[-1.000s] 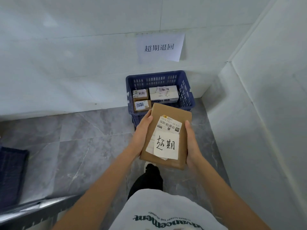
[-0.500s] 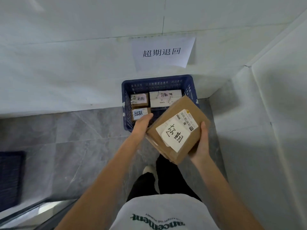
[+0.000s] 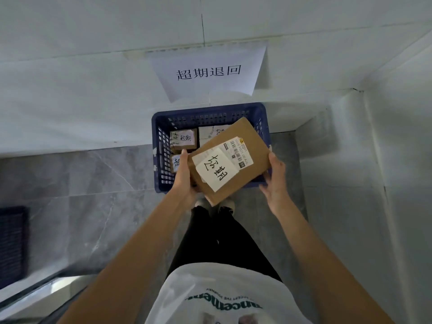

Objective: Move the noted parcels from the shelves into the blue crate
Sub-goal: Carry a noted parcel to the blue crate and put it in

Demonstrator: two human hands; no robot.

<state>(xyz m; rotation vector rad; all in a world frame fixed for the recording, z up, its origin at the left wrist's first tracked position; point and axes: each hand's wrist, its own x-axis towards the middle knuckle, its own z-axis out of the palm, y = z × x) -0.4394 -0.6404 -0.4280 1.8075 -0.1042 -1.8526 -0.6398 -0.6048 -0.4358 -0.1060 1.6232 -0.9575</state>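
Note:
I hold a flat brown cardboard parcel (image 3: 245,148) with a white handwritten note and a barcode label, tilted above the front half of the blue crate (image 3: 161,169). My left hand (image 3: 184,176) grips its left near corner. Touching the parcel's right edge is my right hand (image 3: 274,174), its fingers spread. Inside the crate lie small noted parcels (image 3: 184,139), one at the back left, one partly hidden under my left hand, and a white box (image 3: 210,132) mostly covered by the held parcel.
The crate stands on the grey tile floor against a white wall, under a paper sign (image 3: 208,71). A white side wall (image 3: 385,171) closes the corner on the right. A dark crate (image 3: 11,244) sits at the far left. My feet stand just before the blue crate.
I have stepped closer to the crate and the view tilted down. The parcel moved forward and now hangs over the crate, turned further clockwise.

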